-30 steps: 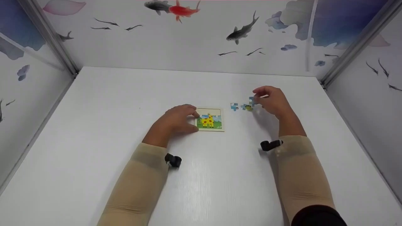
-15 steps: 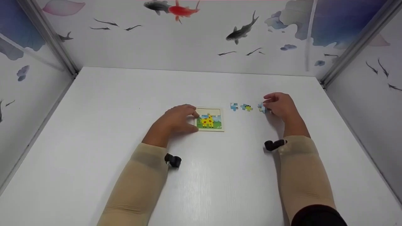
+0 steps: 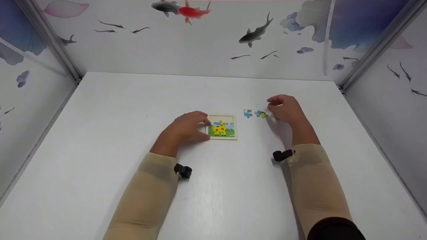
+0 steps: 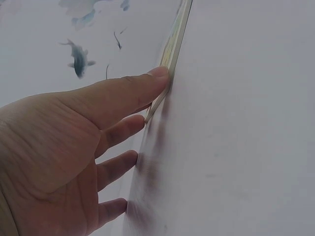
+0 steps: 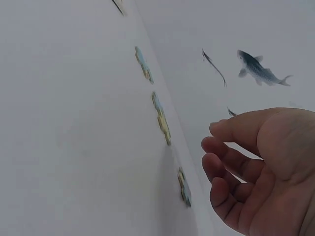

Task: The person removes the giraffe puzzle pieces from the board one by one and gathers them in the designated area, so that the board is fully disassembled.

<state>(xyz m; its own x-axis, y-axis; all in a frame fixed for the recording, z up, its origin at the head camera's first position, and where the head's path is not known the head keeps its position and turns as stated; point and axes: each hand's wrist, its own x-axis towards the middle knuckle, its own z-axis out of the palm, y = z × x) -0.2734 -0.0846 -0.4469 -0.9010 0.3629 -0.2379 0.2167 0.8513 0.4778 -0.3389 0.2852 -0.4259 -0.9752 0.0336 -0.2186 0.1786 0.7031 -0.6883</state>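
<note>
A small giraffe jigsaw puzzle in a wooden tray [image 3: 234,133] lies mid-table, its upper strip showing bare wood. My left hand [image 3: 188,126] holds the tray at its left side, thumb by the lower left corner. In the left wrist view, the thumb tip meets the tray's edge while the lower fingertips rest on the tabletop. To the right lie a blue puzzle piece [image 3: 247,113], a blue and yellow piece [image 3: 262,114] and a third piece [image 5: 184,188], partly hidden in the head view. My right hand [image 3: 285,108] hovers over the third piece, fingers loosely bent, holding nothing.
The white tabletop [image 3: 213,186] runs back to a white wall [image 3: 200,50] printed with fish and ink strokes. Side walls with metal corner posts [image 3: 370,43] enclose it. A small black camera sits on each wrist.
My right hand moved right with a puzzle piece, set it down to the right of the other two, and came back slightly left and up without it. The left hand stayed in place.
</note>
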